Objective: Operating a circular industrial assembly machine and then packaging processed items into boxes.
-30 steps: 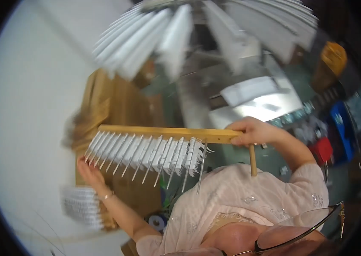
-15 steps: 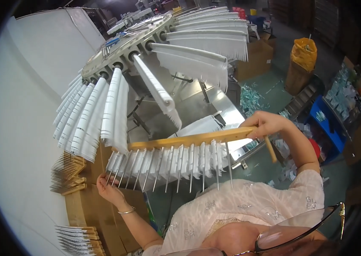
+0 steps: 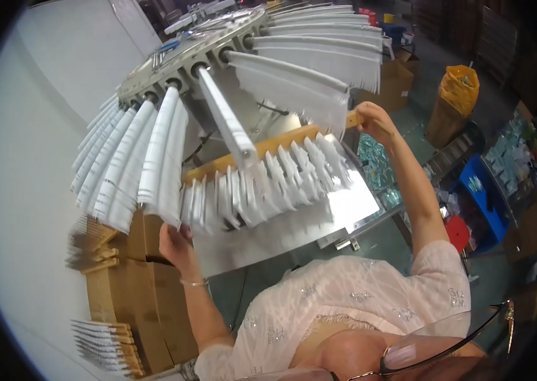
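At near left, the left hand (image 3: 178,246) is raised by the wooden rack (image 3: 287,138); its grip's closure cannot be told. Above the metal counter (image 3: 362,204), the rack's far right end is clasped by the right hand (image 3: 375,122), arm outstretched.

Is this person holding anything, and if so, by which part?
A wooden bar hung with white pieces: the right hand grips its right end. The left hand is near the left end; whether it grips cannot be told.
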The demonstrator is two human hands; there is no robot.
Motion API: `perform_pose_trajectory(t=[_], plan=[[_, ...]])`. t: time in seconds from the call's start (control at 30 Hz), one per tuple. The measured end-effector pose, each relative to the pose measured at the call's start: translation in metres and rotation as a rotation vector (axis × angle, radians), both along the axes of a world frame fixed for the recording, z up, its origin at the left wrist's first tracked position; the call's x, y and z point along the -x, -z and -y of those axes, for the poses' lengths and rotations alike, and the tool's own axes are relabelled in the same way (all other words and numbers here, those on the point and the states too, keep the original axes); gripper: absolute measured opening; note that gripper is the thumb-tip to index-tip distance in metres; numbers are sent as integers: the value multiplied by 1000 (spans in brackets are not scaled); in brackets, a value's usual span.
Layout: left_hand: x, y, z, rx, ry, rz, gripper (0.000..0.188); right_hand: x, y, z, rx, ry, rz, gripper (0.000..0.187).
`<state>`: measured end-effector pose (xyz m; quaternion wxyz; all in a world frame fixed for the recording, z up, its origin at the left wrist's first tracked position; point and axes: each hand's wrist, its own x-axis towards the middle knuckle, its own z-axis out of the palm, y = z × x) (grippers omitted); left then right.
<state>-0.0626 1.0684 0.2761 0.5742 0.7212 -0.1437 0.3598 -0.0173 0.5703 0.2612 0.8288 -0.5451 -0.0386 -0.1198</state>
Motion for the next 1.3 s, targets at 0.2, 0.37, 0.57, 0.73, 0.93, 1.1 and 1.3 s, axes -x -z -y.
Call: perform_pose_trajectory(t=[0.2,0.37,0.57,0.73,0.93,1.1,1.3], plan=[[1,3,-11,223,-16,-25,19,-43,18,-8,-139,84,-62,14],[-2,3,-23,168,-127,-64,19,-53,9,-4,-22,35,76,30],[-12,-15,-21,3,-61,136,18,-75,-3,7,-134,-5,39,33],[-26,-34,-24,-111,-163,136,17,-85,12,17,-110,-52,-9,33],[-46,-34,-30,-112,-105,64,19,-88,37,42,-102,-153,-91,33],[-43,-18,-31,-215,-68,122,17,-80,43,49,-70,-215,-206,33],[-35,4,-33,-251,-94,285,13,-76,23,21,111,36,-207,33]])
